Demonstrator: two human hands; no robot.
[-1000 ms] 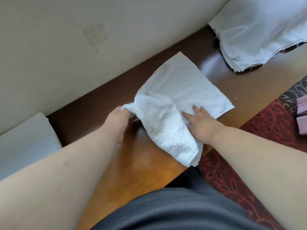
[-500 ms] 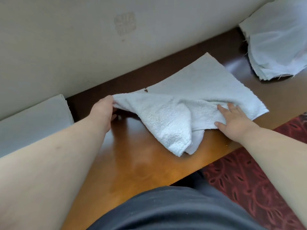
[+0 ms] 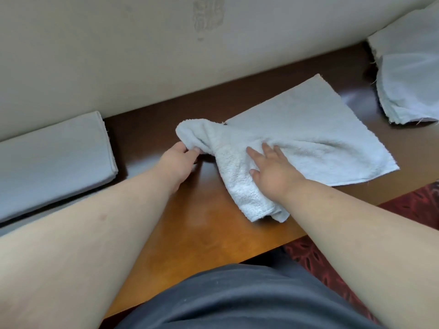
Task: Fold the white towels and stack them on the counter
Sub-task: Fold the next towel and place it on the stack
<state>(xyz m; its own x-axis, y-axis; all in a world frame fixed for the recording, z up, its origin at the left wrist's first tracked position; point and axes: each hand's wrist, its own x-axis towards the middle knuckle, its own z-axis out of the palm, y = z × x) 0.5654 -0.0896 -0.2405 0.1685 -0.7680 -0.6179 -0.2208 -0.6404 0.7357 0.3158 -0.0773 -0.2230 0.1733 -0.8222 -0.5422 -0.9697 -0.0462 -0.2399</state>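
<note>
A white terry towel [image 3: 308, 136] lies partly spread on the brown wooden counter [image 3: 202, 229], its left part bunched and folded over. My left hand [image 3: 178, 162] pinches the bunched left corner of that towel. Fingers spread, my right hand [image 3: 270, 172] presses flat on the towel's middle, over the folded flap that hangs toward the counter's front edge. Against the wall at the left, a stack of folded white towels [image 3: 54, 160] rests on the counter.
A loose pile of white cloths [image 3: 411, 77] sits at the far right of the counter by the beige wall [image 3: 118, 55]. Red patterned carpet [image 3: 415, 205] shows beyond the counter's front edge. My dark shirt fills the bottom of the view.
My right hand has slid left along the towel toward its middle. My left hand kept hold of the corner, which is now bunched, and the view has shifted left.
</note>
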